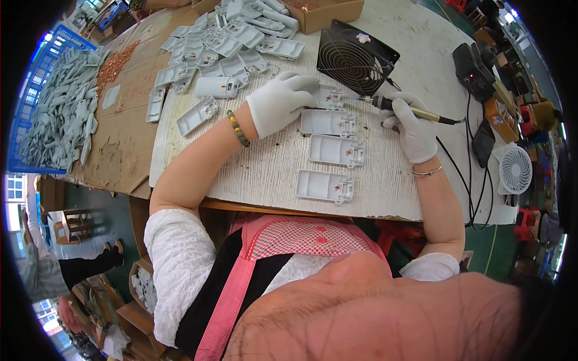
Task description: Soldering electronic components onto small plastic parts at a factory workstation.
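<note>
My right hand (pixel 414 123), in a white glove, grips a soldering iron (pixel 428 114) with a dark collar; its tip points left at a small white plastic casing (pixel 330 96). At that casing's left side is my left hand (pixel 282 103), also gloved, fingers closed on its edge and partly covering it. Below it on the white tabletop, three more open casings lie in a column: an upper casing (pixel 328 122), a middle casing (pixel 336 150) and a lower casing (pixel 325 186). Small copper-coloured parts show at their right ends.
A black fan (pixel 356 57) with a round grille stands beyond my hands. Many white casings (pixel 232 45) are heaped at the far left. Further left are copper-coloured parts (pixel 117 63) on cardboard and a blue crate (pixel 45 108) of grey pieces. Cables, a black box (pixel 472 67) and a white fan (pixel 515 169) are at right.
</note>
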Demonstrator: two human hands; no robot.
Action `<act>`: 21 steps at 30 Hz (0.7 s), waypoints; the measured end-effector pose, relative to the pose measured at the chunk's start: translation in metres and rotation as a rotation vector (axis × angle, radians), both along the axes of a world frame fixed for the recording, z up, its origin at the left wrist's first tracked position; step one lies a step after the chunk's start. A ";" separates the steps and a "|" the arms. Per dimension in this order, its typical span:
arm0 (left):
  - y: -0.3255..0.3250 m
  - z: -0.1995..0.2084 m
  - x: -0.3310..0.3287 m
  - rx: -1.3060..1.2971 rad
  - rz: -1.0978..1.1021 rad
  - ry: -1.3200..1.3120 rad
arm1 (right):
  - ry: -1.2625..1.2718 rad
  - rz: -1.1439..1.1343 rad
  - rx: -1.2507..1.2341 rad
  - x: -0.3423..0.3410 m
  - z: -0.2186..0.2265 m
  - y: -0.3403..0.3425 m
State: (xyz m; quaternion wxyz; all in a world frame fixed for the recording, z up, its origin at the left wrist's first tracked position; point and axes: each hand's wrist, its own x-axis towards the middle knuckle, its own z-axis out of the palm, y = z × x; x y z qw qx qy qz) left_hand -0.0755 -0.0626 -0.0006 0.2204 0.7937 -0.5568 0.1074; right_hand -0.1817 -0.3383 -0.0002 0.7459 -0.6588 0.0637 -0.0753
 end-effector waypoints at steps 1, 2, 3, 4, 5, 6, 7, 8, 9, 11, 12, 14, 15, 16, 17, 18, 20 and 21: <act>0.000 0.000 -0.001 0.007 0.000 -0.006 | 0.004 0.002 -0.022 0.000 0.000 0.000; -0.001 0.000 -0.001 0.006 -0.001 -0.006 | 0.004 0.001 -0.023 0.000 0.000 0.000; -0.001 0.000 -0.001 -0.001 -0.004 -0.006 | -0.003 0.005 -0.037 0.000 -0.001 0.000; -0.001 0.000 -0.001 -0.007 -0.007 -0.007 | -0.010 0.010 -0.052 0.000 -0.001 0.000; -0.001 0.000 -0.001 -0.007 -0.007 -0.007 | -0.010 0.010 -0.052 0.000 -0.001 0.001; -0.002 0.000 -0.001 -0.003 -0.005 -0.019 | -0.001 0.016 -0.065 -0.001 0.001 0.002; -0.002 0.001 -0.002 0.002 -0.004 -0.031 | 0.009 0.021 -0.078 -0.001 0.002 0.003; -0.002 0.000 -0.002 0.002 -0.003 -0.031 | 0.009 0.022 -0.078 -0.002 0.003 0.004; -0.002 0.000 -0.002 0.004 -0.002 -0.039 | 0.006 0.022 -0.090 -0.002 0.004 0.005; -0.002 0.000 -0.002 0.005 0.000 -0.047 | 0.002 0.023 -0.102 -0.002 0.004 0.006; -0.002 0.001 -0.003 0.006 0.004 -0.043 | 0.003 0.024 -0.107 -0.002 0.004 0.006; -0.002 0.002 -0.003 0.006 0.008 -0.039 | 0.004 0.026 -0.113 -0.002 0.004 0.006; -0.002 0.002 -0.004 0.009 0.008 -0.036 | 0.000 0.030 -0.116 -0.002 0.005 0.006; -0.002 0.002 -0.004 0.011 0.008 -0.034 | -0.005 0.034 -0.120 -0.002 0.005 0.006; -0.002 0.002 -0.004 0.010 0.008 -0.033 | -0.004 0.035 -0.120 -0.002 0.005 0.006; -0.002 0.002 -0.003 0.010 0.007 -0.039 | -0.003 0.037 -0.121 -0.002 0.005 0.006; -0.002 0.002 -0.003 0.010 0.006 -0.045 | -0.002 0.040 -0.122 -0.002 0.005 0.006; -0.002 0.001 -0.003 0.011 0.006 -0.042 | -0.002 0.039 -0.124 -0.002 0.004 0.006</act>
